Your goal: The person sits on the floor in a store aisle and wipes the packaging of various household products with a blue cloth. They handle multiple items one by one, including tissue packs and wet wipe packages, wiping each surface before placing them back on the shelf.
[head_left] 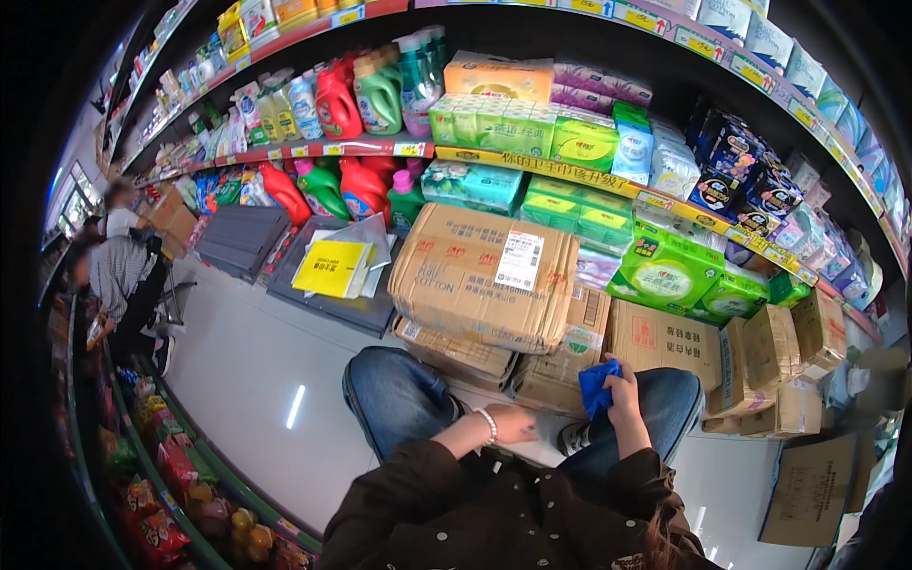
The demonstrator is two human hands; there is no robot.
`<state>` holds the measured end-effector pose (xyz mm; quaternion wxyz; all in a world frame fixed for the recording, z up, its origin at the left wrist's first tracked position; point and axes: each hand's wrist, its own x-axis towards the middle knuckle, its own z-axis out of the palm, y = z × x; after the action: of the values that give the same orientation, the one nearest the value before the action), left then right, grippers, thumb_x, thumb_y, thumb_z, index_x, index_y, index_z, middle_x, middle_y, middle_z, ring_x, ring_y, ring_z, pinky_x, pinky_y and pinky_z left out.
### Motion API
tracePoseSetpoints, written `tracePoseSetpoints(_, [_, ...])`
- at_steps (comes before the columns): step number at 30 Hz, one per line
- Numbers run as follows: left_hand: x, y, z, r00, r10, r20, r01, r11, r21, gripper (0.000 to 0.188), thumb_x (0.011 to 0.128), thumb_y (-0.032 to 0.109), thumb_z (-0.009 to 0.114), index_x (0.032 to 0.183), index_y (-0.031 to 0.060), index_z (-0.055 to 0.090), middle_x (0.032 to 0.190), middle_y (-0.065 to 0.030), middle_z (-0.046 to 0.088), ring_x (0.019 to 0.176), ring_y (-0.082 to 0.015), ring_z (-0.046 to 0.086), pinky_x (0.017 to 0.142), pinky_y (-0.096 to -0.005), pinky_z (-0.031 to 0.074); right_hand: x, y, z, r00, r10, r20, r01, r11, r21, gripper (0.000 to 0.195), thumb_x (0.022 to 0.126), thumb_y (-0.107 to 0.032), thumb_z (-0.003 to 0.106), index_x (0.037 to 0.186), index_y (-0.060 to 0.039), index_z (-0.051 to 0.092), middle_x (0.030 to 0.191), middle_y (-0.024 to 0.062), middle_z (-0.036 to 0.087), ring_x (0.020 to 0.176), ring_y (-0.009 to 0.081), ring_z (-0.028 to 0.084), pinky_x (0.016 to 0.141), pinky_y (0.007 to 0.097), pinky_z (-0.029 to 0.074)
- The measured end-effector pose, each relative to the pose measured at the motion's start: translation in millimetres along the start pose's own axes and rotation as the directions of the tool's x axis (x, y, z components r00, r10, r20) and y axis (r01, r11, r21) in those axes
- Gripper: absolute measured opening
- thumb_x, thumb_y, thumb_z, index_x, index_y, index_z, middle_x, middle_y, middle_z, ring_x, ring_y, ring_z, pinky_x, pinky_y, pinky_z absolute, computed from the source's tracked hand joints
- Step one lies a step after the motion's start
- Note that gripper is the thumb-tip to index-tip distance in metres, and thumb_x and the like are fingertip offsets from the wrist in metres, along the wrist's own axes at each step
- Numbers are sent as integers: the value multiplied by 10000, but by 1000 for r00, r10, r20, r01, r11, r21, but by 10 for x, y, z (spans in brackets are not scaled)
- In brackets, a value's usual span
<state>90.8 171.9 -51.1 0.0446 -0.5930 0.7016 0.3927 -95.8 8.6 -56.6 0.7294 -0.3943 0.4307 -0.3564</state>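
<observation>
My right hand (624, 392) grips a crumpled blue cloth or piece of plastic (598, 388) above my right knee. My left hand (514, 425), with a beaded bracelet at the wrist, hangs between my knees; its fingers are partly curled and slightly blurred, and whether it holds anything is unclear. Before me lies a large taped cardboard carton (477, 278) with a white label, on top of other cartons (456, 353). To its left, a yellow printed packet (332, 268) and clear plastic sleeves rest on a dark grey lid (292, 299).
Shelves of detergent bottles (342, 103) and tissue packs (491, 125) curve across the front. More cartons (662, 342) stand at the right, near a leaning cardboard sheet (809, 491). Snack shelves (171, 456) line the lower left. Two people (125, 274) are at the far left.
</observation>
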Motion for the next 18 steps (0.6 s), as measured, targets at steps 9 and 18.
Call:
tracePoseSetpoints(9, [307, -552, -1414, 659, 167, -733, -280, 959, -34, 155, 920, 247, 548, 965, 126, 632, 847, -58, 651, 772, -269, 635, 656, -371, 500, 664, -896, 408, 918, -387, 89, 382, 803, -457, 247, 753, 9, 441, 791, 2, 684, 745, 46, 636, 669, 106, 529, 623, 243, 428])
tracePoseSetpoints(18, [377, -412, -1659, 576, 179, -798, -254, 967, 33, 119, 892, 217, 557, 920, 134, 638, 785, -46, 628, 726, -266, 628, 598, -374, 503, 2083, -2575, 1553, 571, -611, 548, 514, -255, -819, 718, 789, -468, 698, 1372, -137, 439, 1342, 190, 422, 1176, 368, 510, 969, 419, 445])
